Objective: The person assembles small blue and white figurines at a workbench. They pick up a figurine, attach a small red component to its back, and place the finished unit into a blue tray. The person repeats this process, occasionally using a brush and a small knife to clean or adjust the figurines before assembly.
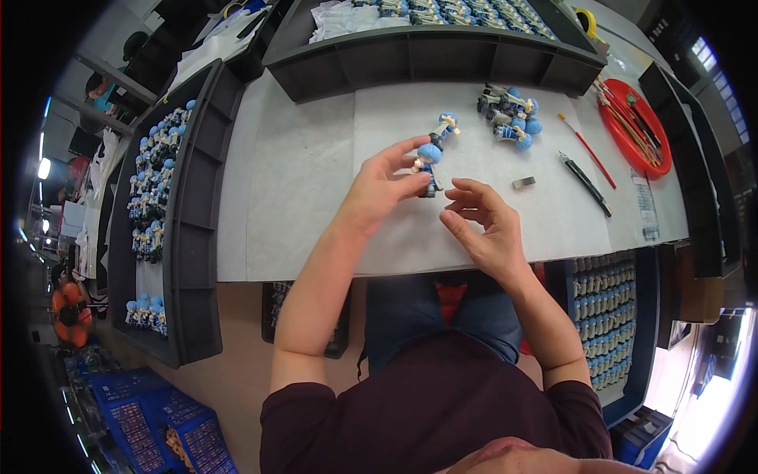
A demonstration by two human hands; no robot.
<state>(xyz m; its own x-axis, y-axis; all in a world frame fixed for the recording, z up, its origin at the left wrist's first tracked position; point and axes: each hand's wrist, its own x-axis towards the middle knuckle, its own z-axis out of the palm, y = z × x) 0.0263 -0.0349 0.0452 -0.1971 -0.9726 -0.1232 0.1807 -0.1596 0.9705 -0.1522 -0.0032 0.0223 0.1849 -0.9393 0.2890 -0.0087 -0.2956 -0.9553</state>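
My left hand (381, 189) holds a small figurine with a blue round head (429, 162) between thumb and fingers, just above the white table (300, 174). My right hand (483, 225) hovers beside it with fingers spread and curled, holding nothing. A second blue-headed figurine (446, 126) lies on the table just beyond the held one. Farther right, a small heap of the same figurines (511, 114) rests on the table.
A dark tray of figurines (162, 189) stands at the left, another dark tray (430, 35) at the back. A red dish with brushes (636, 126), a red-handled brush (587, 148), a black knife (586, 182) and a small grey block (523, 182) lie at the right. A blue crate of figurines (608, 316) sits below the table.
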